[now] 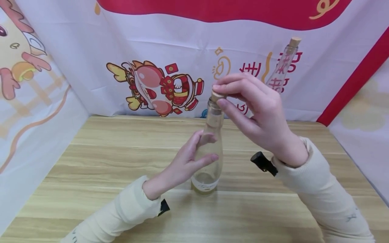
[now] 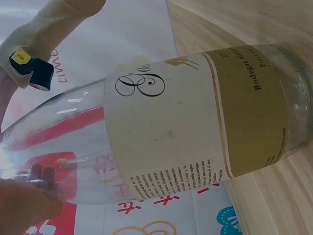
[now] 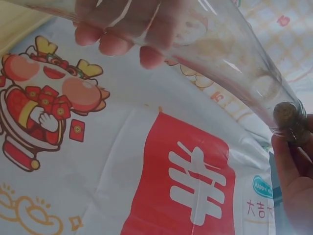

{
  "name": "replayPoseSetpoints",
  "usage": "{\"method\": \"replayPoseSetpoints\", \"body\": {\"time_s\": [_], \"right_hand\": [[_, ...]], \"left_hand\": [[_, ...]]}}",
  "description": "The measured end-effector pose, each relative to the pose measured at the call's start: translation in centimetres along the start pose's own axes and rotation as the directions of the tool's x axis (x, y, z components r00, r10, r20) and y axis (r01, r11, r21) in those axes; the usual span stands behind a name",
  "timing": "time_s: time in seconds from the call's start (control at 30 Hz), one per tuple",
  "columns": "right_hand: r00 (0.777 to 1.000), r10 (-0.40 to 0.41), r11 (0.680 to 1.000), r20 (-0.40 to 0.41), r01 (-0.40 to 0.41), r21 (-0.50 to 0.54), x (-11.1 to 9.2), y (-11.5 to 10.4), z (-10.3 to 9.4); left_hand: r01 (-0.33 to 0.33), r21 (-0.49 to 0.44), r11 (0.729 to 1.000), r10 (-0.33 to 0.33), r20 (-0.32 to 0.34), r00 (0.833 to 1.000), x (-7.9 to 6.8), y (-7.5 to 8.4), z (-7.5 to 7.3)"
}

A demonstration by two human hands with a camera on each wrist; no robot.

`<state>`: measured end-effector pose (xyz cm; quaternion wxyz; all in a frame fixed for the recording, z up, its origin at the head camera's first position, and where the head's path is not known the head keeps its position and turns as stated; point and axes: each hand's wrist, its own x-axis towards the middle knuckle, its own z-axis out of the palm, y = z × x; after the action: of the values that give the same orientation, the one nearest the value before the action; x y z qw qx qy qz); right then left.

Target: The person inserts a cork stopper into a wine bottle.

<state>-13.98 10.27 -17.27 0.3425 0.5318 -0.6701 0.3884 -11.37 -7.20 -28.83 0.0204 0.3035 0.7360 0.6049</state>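
A clear glass wine bottle (image 1: 209, 170) stands upright on the table, with a cream-and-gold label (image 2: 168, 132) that fills much of the left wrist view. My left hand (image 1: 186, 157) grips its body, thumb across the near side and fingers round the far side, seen through the glass in the right wrist view. At the mouth, a cork (image 1: 216, 96) sits partly in the neck, its top standing above the rim. The thumb and fingers of my right hand (image 1: 258, 109) pinch this cork. Its lower end shows inside the glass in the right wrist view.
Behind my right hand stands a second clear bottle (image 1: 285, 60) with a cork (image 1: 295, 42) in its mouth. The wood-grain table (image 1: 121, 162) ends against a printed white-and-red cloth (image 1: 170, 40). White cloth walls flank both sides.
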Motion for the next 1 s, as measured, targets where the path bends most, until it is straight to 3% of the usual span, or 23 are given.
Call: {"method": "replayPoseSetpoints", "body": {"time_s": [0.23, 0.5, 0.63, 1.0], "right_hand": [[0.985, 0.147, 0.983, 0.091, -0.155, 0.098, -0.8, -0.2, 0.0], [0.955, 0.235, 0.959, 0.182, -0.259, 0.117, -3.9, 0.4, 1.0], [0.927, 0.306, 0.933, 0.218, -0.338, 0.127, -5.5, 0.5, 1.9], [0.845, 0.435, 0.854, 0.312, -0.497, 0.155, -9.4, 0.5, 4.3]], "left_hand": [[0.069, 0.006, 0.998, -0.069, 0.017, 0.997, -0.2, -0.1, -0.3], [0.210, 0.090, 0.974, -0.214, 0.043, 0.976, -1.1, -2.3, -0.4], [0.246, 0.125, 0.961, -0.253, 0.043, 0.967, -1.9, -3.6, -0.3], [0.272, 0.078, 0.959, -0.278, 0.075, 0.958, -3.1, -6.5, 0.2]]}}
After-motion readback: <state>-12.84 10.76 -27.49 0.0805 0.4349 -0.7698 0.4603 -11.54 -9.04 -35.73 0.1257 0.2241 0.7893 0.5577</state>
